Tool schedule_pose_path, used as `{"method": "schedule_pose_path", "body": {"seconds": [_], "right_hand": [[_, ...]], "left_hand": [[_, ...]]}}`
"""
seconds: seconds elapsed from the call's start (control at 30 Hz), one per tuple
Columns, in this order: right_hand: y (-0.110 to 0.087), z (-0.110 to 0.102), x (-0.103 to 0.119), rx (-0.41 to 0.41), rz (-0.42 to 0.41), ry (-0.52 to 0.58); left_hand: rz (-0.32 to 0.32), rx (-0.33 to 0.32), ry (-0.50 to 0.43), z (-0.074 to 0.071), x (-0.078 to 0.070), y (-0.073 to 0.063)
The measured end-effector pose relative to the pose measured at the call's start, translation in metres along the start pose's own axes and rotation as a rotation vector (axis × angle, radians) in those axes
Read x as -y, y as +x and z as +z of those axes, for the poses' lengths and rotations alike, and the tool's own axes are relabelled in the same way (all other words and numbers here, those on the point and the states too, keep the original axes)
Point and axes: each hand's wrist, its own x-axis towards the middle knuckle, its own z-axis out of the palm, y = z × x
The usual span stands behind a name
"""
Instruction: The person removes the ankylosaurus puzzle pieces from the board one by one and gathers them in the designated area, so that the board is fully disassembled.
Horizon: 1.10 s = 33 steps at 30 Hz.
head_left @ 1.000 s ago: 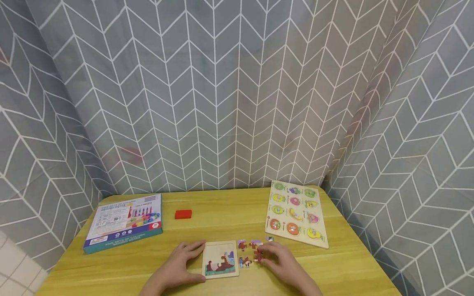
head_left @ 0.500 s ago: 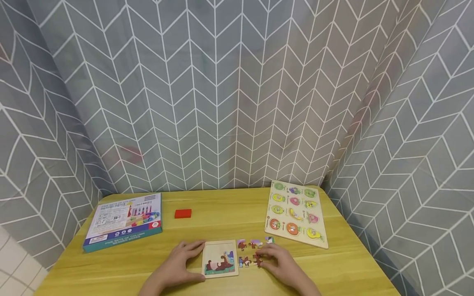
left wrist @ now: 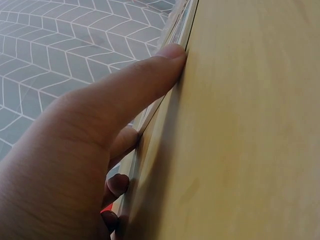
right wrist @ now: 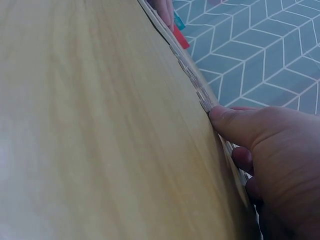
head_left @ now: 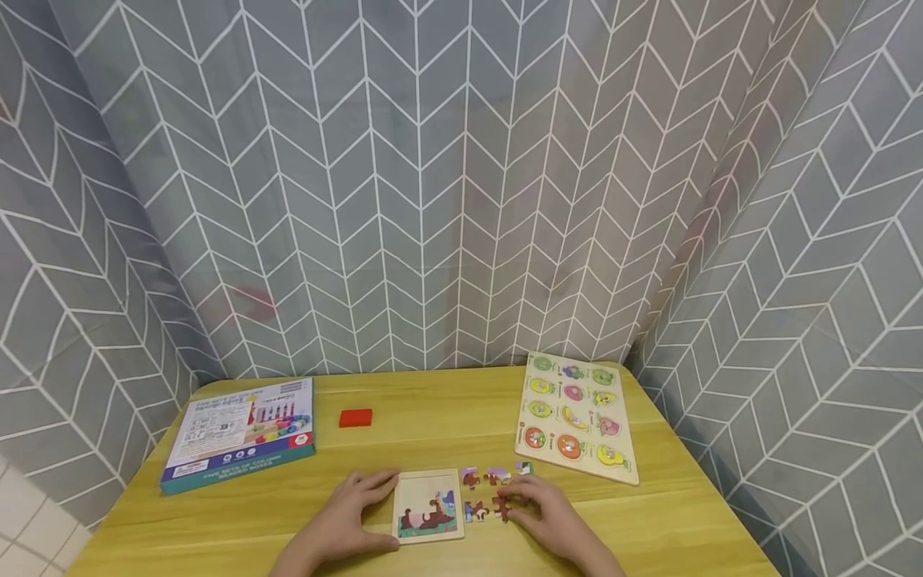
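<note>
So from the head view, your left hand is spread wide, thumb and fingers resting along the left edge of the puzzle tray, not wrapped round anything. The tray sits flat on the near part of the table, joined-up pieces filling its near side and bare wood at the far side. Your right hand has thumb and fingertips nearly closed on a brown piece, looks like a pinch to me, right of the tray. Can't tell if it's off the table at all. Watch the blue-and-brown piece just to its left: drag yours sideways and you'd probably shove that one into the tray. The far loose pieces are near your knuckles too, so a low, sloppy lift could scatter them. In the left wrist view your thumb's against the tray's edge, only bracing, so a hard press on a badly lined-up piece might skid the tray. Right wrist view's nearly edge-on: thumb at the row of pieces, fingertips mostly hidden. Thin stuff like that could slip out if you've only got one corner.
</note>
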Motion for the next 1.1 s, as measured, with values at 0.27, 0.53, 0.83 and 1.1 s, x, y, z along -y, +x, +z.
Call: {"method": "schedule_pose_path", "body": {"seconds": [0.27, 0.53, 0.83, 1.1], "right_hand": [[-0.002, 0.0, 0.002, -0.022, -0.023, 0.002], [0.01, -0.008, 0.009, 0.061, 0.093, 0.029], [0.051, -0.012, 0.03, 0.113, 0.079, -0.002], [0.081, 0.006, 0.048, 0.16, 0.073, 0.035]], "left_hand": [[0.002, 0.0, 0.006, 0.001, 0.0, 0.0], [-0.002, 0.001, -0.009, 0.0, -0.002, -0.001], [0.0, 0.004, 0.001, 0.0, -0.002, -0.001], [0.013, -0.005, 0.019, 0.001, -0.001, -0.001]]}}
